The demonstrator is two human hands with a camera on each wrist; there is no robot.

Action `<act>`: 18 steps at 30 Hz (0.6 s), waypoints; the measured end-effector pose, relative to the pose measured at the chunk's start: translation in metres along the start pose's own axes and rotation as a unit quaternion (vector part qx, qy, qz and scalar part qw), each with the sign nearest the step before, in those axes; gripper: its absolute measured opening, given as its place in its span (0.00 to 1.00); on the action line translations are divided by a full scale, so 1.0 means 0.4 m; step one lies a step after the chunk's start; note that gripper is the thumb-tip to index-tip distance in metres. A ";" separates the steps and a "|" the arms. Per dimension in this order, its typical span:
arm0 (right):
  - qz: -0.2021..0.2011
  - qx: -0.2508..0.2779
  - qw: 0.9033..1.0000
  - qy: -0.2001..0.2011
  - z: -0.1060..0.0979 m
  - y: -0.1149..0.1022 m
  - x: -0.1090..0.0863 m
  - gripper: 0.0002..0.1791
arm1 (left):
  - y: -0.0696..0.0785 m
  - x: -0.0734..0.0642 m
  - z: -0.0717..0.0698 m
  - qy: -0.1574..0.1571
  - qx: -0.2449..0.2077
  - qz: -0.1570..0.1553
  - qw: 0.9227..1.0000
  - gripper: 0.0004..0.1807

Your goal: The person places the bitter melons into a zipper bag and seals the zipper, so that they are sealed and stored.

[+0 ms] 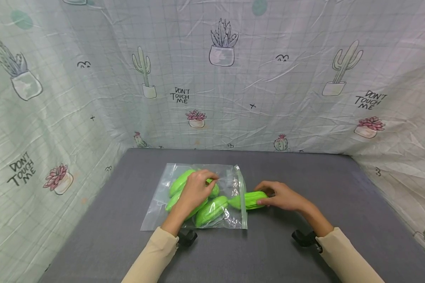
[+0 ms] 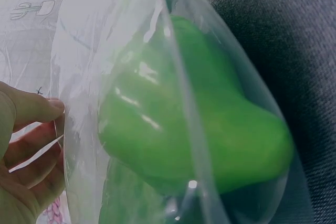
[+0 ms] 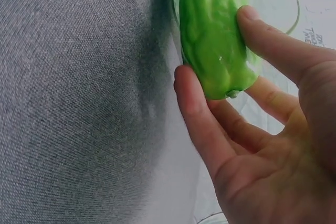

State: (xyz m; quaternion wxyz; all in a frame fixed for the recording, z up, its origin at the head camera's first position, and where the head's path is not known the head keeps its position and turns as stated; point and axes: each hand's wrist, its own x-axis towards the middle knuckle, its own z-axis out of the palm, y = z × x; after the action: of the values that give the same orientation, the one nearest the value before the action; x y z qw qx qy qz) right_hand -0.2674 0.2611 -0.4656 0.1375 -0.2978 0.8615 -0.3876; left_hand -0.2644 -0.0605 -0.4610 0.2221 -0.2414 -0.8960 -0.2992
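Note:
A clear zip bag (image 1: 156, 214) lies on the grey table with several green bitter melons (image 1: 212, 210) inside, its mouth facing right. My left hand (image 1: 198, 186) is over the bag. In the left wrist view its thumb and fingers (image 2: 52, 109) pinch the film beside a glossy green melon (image 2: 152, 114). At the bag's mouth, my right hand (image 1: 281, 195) grips the blunt end of another bitter melon (image 1: 255, 199), whose narrower end lies within the bag. The right wrist view shows thumb and fingers around this ridged bitter melon (image 3: 218, 45), with its stem nub towards the palm.
Grey cloth covers the table (image 1: 269, 251). A pale curtain (image 1: 233, 90) printed with potted cacti hangs behind and along both sides. Black wrist mounts (image 1: 187, 237) sit below both hands, at the cuffs of the beige sleeves (image 1: 152, 255).

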 end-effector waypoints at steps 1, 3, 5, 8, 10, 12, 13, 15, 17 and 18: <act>0.000 -0.006 1.000 0.003 0.001 0.001 0.000 0.24 | 0.001 -0.001 0.001 0.001 0.001 0.000 1.000 0.06; 0.002 -0.019 1.000 0.007 0.001 0.003 0.000 0.23 | 0.002 -0.002 0.003 0.003 0.001 0.001 1.000 0.06; 0.003 -0.030 1.000 0.008 0.002 0.004 -0.001 0.23 | 0.004 -0.004 0.004 0.004 0.002 0.001 1.000 0.06; 0.002 -0.037 0.999 0.007 0.002 0.005 -0.003 0.22 | 0.005 -0.008 0.007 0.005 0.001 0.000 1.000 0.06; 0.001 -0.035 0.999 0.004 0.003 0.005 -0.005 0.23 | 0.006 -0.010 0.008 0.005 0.001 -0.001 1.000 0.06; 0.001 -0.030 1.000 0.001 0.003 0.004 -0.008 0.23 | 0.007 -0.013 0.009 0.007 0.001 -0.001 1.000 0.06; 0.003 -0.026 1.000 -0.001 0.003 0.003 -0.008 0.24 | 0.007 -0.013 0.009 0.007 0.001 0.000 1.000 0.06; 0.005 -0.020 1.000 -0.004 0.003 0.002 -0.009 0.24 | 0.007 -0.014 0.010 0.008 0.002 0.000 1.000 0.06; 0.005 -0.014 1.000 -0.006 0.003 0.002 -0.010 0.25 | 0.006 -0.015 0.011 0.009 0.003 0.002 1.000 0.06; 0.004 -0.011 1.000 -0.007 0.004 0.002 -0.009 0.25 | 0.006 -0.015 0.011 0.008 0.002 0.003 1.000 0.06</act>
State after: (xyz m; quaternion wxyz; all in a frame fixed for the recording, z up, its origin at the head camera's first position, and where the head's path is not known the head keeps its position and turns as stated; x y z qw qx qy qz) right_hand -0.2642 0.2629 -0.4672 0.1419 -0.2989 0.8660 -0.3750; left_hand -0.2593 -0.0577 -0.4663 0.2308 -0.2407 -0.8943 -0.2984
